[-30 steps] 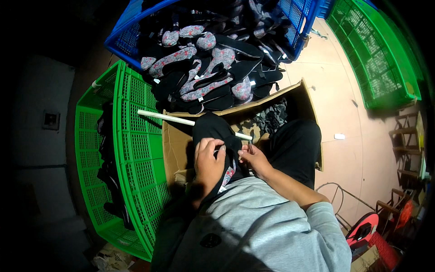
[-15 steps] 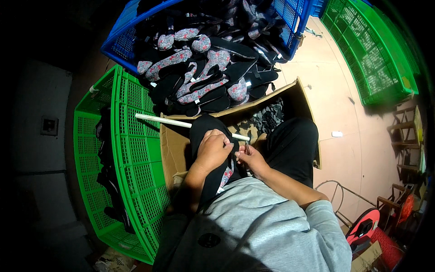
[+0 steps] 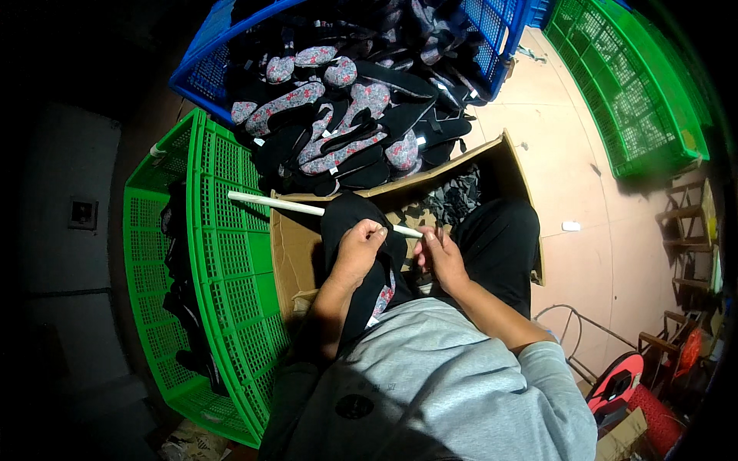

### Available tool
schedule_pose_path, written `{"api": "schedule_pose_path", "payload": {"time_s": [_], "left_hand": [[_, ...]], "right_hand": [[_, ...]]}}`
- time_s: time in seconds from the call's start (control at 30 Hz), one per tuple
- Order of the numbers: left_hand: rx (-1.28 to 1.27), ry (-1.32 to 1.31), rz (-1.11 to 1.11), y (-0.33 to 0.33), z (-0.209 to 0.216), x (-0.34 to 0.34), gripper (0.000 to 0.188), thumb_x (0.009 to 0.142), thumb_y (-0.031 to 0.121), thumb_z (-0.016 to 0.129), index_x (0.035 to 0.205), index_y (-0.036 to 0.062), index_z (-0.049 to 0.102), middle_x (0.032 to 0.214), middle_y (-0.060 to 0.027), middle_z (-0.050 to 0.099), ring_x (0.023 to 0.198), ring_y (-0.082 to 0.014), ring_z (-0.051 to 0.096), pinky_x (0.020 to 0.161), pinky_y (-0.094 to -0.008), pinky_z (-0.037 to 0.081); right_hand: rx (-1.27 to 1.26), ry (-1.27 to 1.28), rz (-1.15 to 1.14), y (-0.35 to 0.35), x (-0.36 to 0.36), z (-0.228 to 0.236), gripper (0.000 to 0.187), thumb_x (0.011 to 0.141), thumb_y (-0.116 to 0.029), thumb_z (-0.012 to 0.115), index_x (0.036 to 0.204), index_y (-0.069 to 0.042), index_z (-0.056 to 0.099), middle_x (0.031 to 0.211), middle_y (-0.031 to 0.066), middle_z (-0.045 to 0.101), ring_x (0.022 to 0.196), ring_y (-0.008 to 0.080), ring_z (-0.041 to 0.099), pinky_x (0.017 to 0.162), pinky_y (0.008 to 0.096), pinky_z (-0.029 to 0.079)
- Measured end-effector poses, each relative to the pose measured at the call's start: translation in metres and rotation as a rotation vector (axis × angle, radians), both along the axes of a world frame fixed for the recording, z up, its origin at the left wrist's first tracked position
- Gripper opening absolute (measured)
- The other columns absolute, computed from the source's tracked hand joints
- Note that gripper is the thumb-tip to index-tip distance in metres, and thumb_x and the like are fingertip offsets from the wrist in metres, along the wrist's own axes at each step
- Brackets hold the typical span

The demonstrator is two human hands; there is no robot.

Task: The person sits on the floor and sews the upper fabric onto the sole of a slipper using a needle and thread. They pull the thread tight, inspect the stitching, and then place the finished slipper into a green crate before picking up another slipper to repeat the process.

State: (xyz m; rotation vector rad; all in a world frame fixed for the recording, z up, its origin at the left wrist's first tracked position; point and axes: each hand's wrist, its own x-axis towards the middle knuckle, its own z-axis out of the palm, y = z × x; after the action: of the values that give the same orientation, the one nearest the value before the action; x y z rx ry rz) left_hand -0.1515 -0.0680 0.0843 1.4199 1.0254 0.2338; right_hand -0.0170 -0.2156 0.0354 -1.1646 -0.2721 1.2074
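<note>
Your left hand [image 3: 357, 252] bent inward just your side of the rod [image 3: 277, 203], thumb close to its fingers; your right hand [image 3: 446, 258] curled, thumb uppermost, by the rod's right end. Whether either gripped anything, I couldn't tell. The cloth [image 3: 383, 300] lay nearer you than the rod.

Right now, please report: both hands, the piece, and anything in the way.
Left hand at black-and-floral piece, grip unclear. Right hand curled, contents unclear. Piece's floral side partly showing. White stick close to both hands, possibly in the way.
</note>
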Motion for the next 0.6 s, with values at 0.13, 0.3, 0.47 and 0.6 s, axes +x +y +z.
{"api": "schedule_pose_path", "payload": {"time_s": [0.13,0.3,0.47,0.6], "left_hand": [[-0.001,-0.042,0.001,-0.002,0.0,0.001,0.007,0.095,0.008,0.057,0.091,0.0031,0.06,0.08,0.0037,0.053,0.075,-0.0052,0.047,0.07,-0.0206,0.04],[-0.029,-0.092,0.009,-0.003,0.0,0.002,0.005,0.094,0.006,0.055,0.091,0.0029,0.059,0.081,0.0019,0.055,0.075,-0.0063,0.049,0.071,-0.0208,0.041],[-0.018,-0.079,0.005,-0.005,0.001,0.004,0.005,0.093,0.004,0.054,0.091,0.0028,0.059,0.081,0.0012,0.055,0.075,-0.0067,0.05,0.071,-0.0208,0.041],[-0.011,-0.078,0.003,-0.005,0.0,0.004,0.005,0.093,0.004,0.054,0.09,0.0027,0.058,0.08,0.0011,0.055,0.074,-0.0066,0.05,0.07,-0.0205,0.041]], "right_hand": [[0.081,-0.427,0.211,-0.001,0.008,0.016,0.039,0.105,-0.033,0.041,0.129,-0.003,0.045,0.086,0.0053,0.059,0.077,0.0128,0.059,0.069,0.0254,0.047],[0.086,-0.422,0.324,0.0,0.011,0.025,0.032,0.103,-0.032,0.047,0.114,-0.001,0.046,0.087,0.0076,0.059,0.082,0.0138,0.06,0.074,0.0284,0.048],[0.054,-0.465,0.393,0.003,0.011,0.016,0.025,0.099,-0.026,0.054,0.102,-0.001,0.052,0.083,0.0064,0.061,0.077,0.0144,0.061,0.071,0.0301,0.049],[-0.01,-0.612,0.462,0.007,0.014,0.031,0.023,0.097,-0.026,0.057,0.099,-0.003,0.055,0.081,0.007,0.065,0.074,0.0175,0.064,0.069,0.0316,0.049]]}}
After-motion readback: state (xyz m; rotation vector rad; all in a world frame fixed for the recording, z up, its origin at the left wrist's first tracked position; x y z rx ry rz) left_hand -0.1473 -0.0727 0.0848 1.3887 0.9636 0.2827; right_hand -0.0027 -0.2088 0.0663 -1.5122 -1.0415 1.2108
